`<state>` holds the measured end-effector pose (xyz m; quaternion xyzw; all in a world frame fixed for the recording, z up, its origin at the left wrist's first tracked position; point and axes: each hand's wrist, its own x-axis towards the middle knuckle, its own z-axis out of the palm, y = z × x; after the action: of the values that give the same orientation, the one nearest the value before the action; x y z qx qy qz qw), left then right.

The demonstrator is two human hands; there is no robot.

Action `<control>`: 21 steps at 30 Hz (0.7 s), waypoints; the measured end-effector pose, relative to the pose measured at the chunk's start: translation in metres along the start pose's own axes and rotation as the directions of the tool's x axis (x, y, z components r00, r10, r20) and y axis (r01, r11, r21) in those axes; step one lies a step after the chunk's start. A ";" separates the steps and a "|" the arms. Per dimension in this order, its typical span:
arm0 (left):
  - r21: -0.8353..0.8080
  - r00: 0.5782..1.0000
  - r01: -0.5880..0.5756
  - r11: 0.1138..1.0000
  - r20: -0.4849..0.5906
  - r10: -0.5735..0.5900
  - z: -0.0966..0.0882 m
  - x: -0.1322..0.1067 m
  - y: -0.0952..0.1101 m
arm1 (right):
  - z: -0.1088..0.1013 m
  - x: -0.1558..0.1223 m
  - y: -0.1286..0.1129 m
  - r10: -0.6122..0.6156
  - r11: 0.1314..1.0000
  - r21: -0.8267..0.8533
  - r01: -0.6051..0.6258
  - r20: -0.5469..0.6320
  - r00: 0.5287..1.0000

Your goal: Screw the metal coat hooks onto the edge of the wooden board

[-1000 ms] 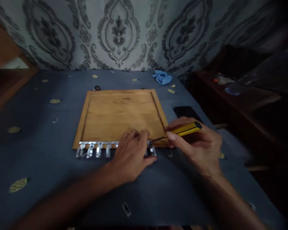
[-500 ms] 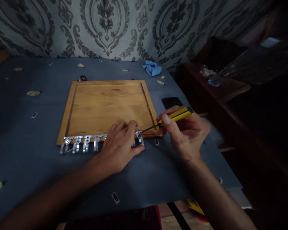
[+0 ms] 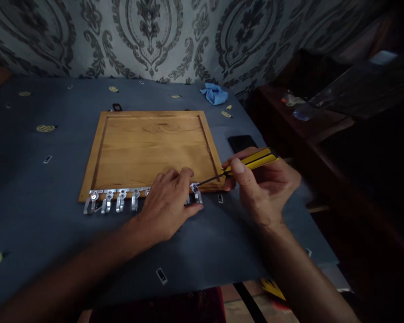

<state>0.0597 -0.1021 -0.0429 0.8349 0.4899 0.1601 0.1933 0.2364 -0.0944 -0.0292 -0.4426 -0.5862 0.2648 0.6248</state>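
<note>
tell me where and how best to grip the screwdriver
By the yellow-and-black handle, likely best from the right: the screwdriver is aslant, with the thick handle toward the right and the thin shaft running down left to the rightmost hook. The right hand holds it by the handle, thumb on the near side, leaving most of the shaft bare.

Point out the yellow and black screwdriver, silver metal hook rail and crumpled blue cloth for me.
Yellow and black screwdriver [image 3: 257, 159], head view: on the handle.
Silver metal hook rail [image 3: 122, 194], head view: third hook from left, upper plate.
Crumpled blue cloth [image 3: 214, 94], head view: middle folds.
</note>
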 end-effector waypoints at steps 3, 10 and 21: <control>0.000 1.000 -0.005 1.000 -0.008 0.005 0.002 0.000 -0.001 | -0.001 0.000 -0.001 0.000 1.000 -0.014 0.000 -0.001 1.000; -0.001 1.000 0.010 1.000 0.013 -0.010 0.000 0.000 0.001 | -0.001 -0.001 0.002 0.006 0.999 0.035 -0.007 0.049 0.999; 0.014 1.000 -0.002 1.000 -0.008 0.002 0.003 0.000 0.000 | -0.002 0.004 -0.008 0.023 0.996 0.082 -0.038 0.176 0.984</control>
<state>0.0604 -0.1026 -0.0455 0.8361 0.4909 0.1601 0.1855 0.2371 -0.0950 -0.0199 -0.3996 -0.6202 0.3369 0.5850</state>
